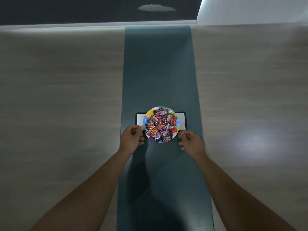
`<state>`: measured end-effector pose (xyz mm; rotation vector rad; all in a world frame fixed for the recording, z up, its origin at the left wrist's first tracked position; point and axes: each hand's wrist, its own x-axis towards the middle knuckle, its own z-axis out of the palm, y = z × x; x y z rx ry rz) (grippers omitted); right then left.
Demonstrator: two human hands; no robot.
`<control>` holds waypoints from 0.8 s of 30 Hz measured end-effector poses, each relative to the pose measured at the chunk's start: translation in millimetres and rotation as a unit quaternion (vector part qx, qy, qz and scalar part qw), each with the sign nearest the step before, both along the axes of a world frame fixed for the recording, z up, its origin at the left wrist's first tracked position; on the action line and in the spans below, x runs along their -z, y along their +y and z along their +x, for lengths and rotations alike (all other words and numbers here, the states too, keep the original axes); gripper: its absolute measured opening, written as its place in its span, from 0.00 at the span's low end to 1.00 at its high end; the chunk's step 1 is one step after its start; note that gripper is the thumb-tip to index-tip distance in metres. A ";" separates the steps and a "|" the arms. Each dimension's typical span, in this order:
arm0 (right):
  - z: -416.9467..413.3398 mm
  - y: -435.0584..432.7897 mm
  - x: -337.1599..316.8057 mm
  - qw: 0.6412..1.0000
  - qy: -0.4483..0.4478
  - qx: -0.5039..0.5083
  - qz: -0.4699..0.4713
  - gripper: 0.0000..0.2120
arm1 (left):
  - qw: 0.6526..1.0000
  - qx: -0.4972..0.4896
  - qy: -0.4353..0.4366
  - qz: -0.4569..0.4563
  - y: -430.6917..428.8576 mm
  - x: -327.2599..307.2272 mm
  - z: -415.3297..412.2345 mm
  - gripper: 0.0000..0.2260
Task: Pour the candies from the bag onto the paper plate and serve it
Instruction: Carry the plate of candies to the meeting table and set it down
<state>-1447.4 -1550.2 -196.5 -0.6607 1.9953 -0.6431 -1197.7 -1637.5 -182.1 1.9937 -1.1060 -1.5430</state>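
A colourful paper plate (177,121) heaped with wrapped candies (160,125) sits on a small white tray with a black rim (182,120), on the teal runner. My left hand (131,139) covers the tray's near left corner, thumb on top by the plate rim and fingers curled below. My right hand (191,142) hovers just short of the tray's near right corner with its fingers apart and nothing in them. No candy bag is in view.
The teal runner (158,67) runs down the middle of a long pale wooden table (63,90). The table's far edge meets a dark wall (83,9). Light glares on the wood at the right (260,142).
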 end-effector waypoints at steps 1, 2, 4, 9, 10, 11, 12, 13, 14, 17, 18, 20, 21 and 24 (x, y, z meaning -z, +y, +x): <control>2.5 8.7 -2.0 1.000 0.003 -0.006 0.003 0.09 | 1.000 0.007 -0.003 -0.008 7.1 -6.0 2.6 0.13; 5.3 18.5 -3.4 1.000 0.008 -0.015 0.006 0.08 | 1.000 0.019 -0.005 -0.012 15.5 -12.3 5.8 0.12; 11.8 38.1 -8.6 1.000 0.019 -0.023 0.006 0.08 | 0.999 0.051 -0.011 -0.016 34.7 -21.3 14.7 0.09; 36.1 81.9 -36.9 0.986 0.127 -0.109 0.025 0.15 | 0.970 0.192 -0.115 -0.097 83.7 -24.0 39.5 0.11; 40.7 91.0 -35.6 0.981 0.146 -0.127 0.019 0.16 | 0.959 0.218 -0.130 -0.126 93.6 -21.9 42.7 0.12; 44.6 99.2 -32.2 0.976 0.163 -0.142 0.006 0.17 | 0.947 0.243 -0.138 -0.156 102.7 -17.3 45.4 0.13; 48.0 106.9 -27.5 0.971 0.177 -0.157 -0.008 0.19 | 0.935 0.267 -0.147 -0.181 110.9 -12.0 47.3 0.14; 49.5 114.1 -18.7 0.965 0.194 -0.174 -0.018 0.22 | 0.924 0.287 -0.158 -0.199 118.0 -4.9 49.1 0.17; 50.9 119.1 -10.5 0.958 0.217 -0.186 -0.025 0.25 | 0.912 0.307 -0.174 -0.210 123.3 4.3 51.0 0.21; 48.4 125.5 11.7 0.927 0.288 -0.231 -0.063 0.30 | 0.880 0.353 -0.237 -0.210 130.5 39.0 53.0 0.33; 47.1 125.6 18.0 0.915 0.305 -0.257 -0.066 0.31 | 0.869 0.365 -0.264 -0.207 132.7 49.0 51.9 0.35; 44.8 122.3 31.0 0.895 0.328 -0.295 -0.063 0.32 | 0.840 0.376 -0.318 -0.229 140.0 61.9 49.3 0.36; 45.2 121.1 39.4 0.888 0.340 -0.302 -0.062 0.33 | 0.829 0.373 -0.339 -0.244 143.7 66.5 48.7 0.36; 53.3 126.3 58.0 0.863 0.410 -0.285 -0.072 0.34 | 0.816 0.350 -0.369 -0.275 150.6 74.0 46.7 0.36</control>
